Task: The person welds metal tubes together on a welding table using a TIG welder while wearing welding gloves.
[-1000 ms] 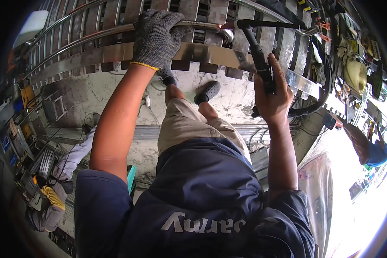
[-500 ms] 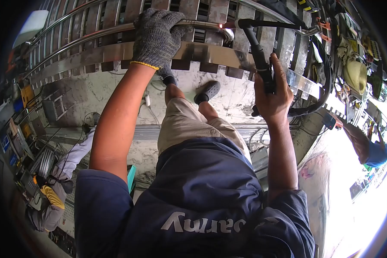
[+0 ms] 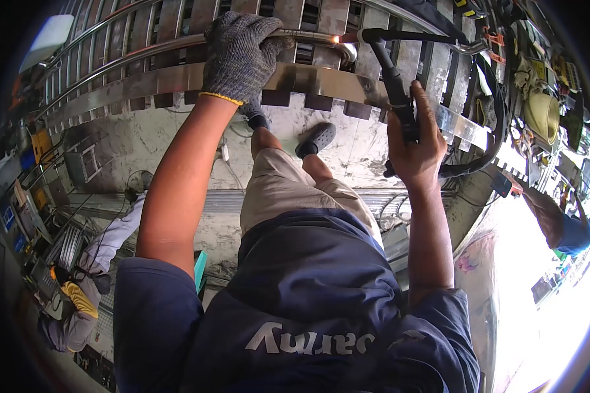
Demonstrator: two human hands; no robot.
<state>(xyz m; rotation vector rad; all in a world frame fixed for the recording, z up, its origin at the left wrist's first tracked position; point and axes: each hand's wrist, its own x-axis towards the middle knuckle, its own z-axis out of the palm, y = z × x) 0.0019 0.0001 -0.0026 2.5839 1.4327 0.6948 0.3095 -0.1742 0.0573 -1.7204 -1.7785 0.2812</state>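
Note:
My left hand (image 3: 239, 59), in a grey knit glove with a yellow cuff, is closed around a shiny metal tube (image 3: 308, 35) on the slatted metal bench. In my bare right hand (image 3: 418, 147) is the black handle of a TIG welding torch (image 3: 393, 78), its head angled left. A small orange-white glow shows where the torch's nozzle meets the tube, to the right of my gloved fingers. Near that spot the tube meets a bent tube end (image 3: 349, 54). My fingers under the left glove are partly hidden.
A long curved rail (image 3: 131, 56) runs left along the slats. The torch's black cable (image 3: 495, 147) loops down right of my hand. An orange clamp (image 3: 494, 46) sits at the bench's right. One person (image 3: 82, 304) crouches lower left; another (image 3: 564, 229) is far right.
The glow at the torch tip looks larger and more orange. Both my hands stay almost in place. The person at far right has shifted slightly.

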